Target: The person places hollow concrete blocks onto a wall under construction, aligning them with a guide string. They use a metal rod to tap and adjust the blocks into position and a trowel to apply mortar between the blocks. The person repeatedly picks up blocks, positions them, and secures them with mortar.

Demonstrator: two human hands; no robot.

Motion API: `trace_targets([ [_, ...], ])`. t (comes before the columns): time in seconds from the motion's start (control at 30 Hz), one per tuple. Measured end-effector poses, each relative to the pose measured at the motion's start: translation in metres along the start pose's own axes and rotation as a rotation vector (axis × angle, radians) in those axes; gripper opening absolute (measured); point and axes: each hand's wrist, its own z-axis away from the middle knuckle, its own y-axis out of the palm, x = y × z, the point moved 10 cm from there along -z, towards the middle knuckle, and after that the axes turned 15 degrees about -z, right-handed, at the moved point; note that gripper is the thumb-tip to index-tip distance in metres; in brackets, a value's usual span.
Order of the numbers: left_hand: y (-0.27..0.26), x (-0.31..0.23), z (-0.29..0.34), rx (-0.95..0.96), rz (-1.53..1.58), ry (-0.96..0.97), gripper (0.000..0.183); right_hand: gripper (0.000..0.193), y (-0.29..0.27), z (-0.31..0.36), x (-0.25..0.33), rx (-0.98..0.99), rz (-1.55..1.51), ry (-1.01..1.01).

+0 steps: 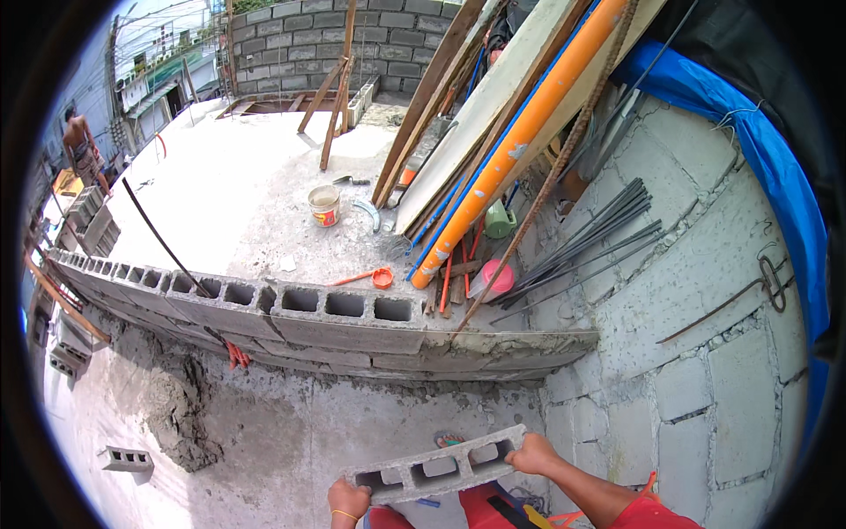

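I hold a grey concrete hollow block (407,479) at its two ends, its row of square openings facing up toward me and its right end tilted higher. My left hand (349,499) is closed around the left end, with a thin yellow band at the wrist. My right hand (532,453) grips the right end. Below the block my legs and one sandalled foot (449,439) show in part. Beyond it runs a low block wall (344,333). Open hollow blocks top its left and middle, while a lower mortared stretch (520,342) meets the side wall.
A wet mortar heap (181,419) and a loose block (126,459) lie on the floor at left. Across the wall are a bucket (324,212), an orange dipper (382,279), grey rods (573,251) and a leaning orange pipe (520,145). Another person (79,141) stands far left.
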Motion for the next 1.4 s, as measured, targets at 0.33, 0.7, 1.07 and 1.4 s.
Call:
trace_targets([
  [0.33,-0.474,-0.230,0.163,-0.706,0.215,0.670,0.029,0.023,-0.312,0.317,0.125,-0.673,-0.655,-0.538],
  [0.7,-0.737,-0.405,0.417,-1.219,-0.023,1.045,0.046,0.027,-0.495,0.401,0.154,-0.905,-1.290,-1.137],
  [1.07,-0.379,-0.391,0.154,0.004,1.567,1.390,0.096,0.030,-0.238,0.229,0.046,-0.514,-1.800,-0.660],
  [1.4,-0.399,-0.346,0.183,-0.292,1.431,1.225,0.105,0.039,-0.208,0.242,0.054,-0.382,-1.779,-0.751],
])
